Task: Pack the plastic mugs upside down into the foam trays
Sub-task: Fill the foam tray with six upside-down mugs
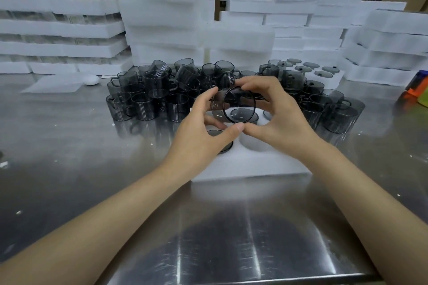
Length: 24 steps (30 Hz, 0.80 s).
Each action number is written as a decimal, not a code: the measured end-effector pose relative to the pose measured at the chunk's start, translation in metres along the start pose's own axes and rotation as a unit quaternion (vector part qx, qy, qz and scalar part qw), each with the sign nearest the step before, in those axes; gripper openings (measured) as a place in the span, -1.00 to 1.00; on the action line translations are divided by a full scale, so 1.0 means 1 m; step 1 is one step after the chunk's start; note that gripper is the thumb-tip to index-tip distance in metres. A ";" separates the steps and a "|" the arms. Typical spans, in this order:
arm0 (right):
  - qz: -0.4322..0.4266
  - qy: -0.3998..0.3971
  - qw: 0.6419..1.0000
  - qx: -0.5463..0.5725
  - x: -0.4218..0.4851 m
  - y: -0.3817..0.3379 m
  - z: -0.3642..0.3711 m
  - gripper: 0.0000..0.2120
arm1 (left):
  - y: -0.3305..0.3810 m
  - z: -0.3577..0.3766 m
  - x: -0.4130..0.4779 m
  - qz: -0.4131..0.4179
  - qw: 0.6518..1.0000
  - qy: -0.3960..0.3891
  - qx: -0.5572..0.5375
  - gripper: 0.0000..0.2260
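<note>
Together, the left hand (199,132) and right hand (280,118) pinch one smoky mug (218,109) by its wall, thumbs meeting beneath it. Its open rim is tipped toward the camera, just above the foam tray (254,164). To seat it well, I would roll the rim fully downward, line it up over the empty pocket (254,144) near the right hand, and press evenly. Loose mugs (143,97) crowd the surface (92,157) behind; foam stacks (162,18) rise beyond.
</note>
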State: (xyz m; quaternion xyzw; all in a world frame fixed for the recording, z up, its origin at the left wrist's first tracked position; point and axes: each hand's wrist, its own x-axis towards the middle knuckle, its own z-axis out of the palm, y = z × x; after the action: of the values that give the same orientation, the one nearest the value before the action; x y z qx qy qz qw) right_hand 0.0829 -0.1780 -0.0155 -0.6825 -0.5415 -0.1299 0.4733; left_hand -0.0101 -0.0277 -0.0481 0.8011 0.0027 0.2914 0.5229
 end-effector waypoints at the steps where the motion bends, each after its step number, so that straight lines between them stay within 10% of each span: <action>1: -0.002 0.003 1.000 0.000 0.000 0.000 0.000 -0.40 | 0.000 0.000 0.000 0.003 1.000 0.006 -0.010 -0.31; 8: -0.004 -0.003 0.999 -0.041 0.001 0.006 0.001 -0.34 | 0.000 -0.021 0.023 0.052 0.980 0.131 -0.141 -0.30; 15: -0.016 -0.019 0.998 -0.064 0.000 0.007 0.000 -0.39 | -0.030 -0.102 0.048 0.281 0.869 0.023 0.408 -0.32; 24: -0.051 -0.036 0.994 -0.090 0.001 0.011 0.001 -0.57 | -0.005 -0.089 0.040 0.003 0.998 0.062 -0.007 -0.32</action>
State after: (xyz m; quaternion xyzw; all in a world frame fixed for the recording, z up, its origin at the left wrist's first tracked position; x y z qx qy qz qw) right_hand 0.0926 -0.1764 -0.0214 -0.6980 -0.5786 -0.1771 0.3829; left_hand -0.0175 0.0613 -0.0084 0.7775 0.0307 0.3423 0.5267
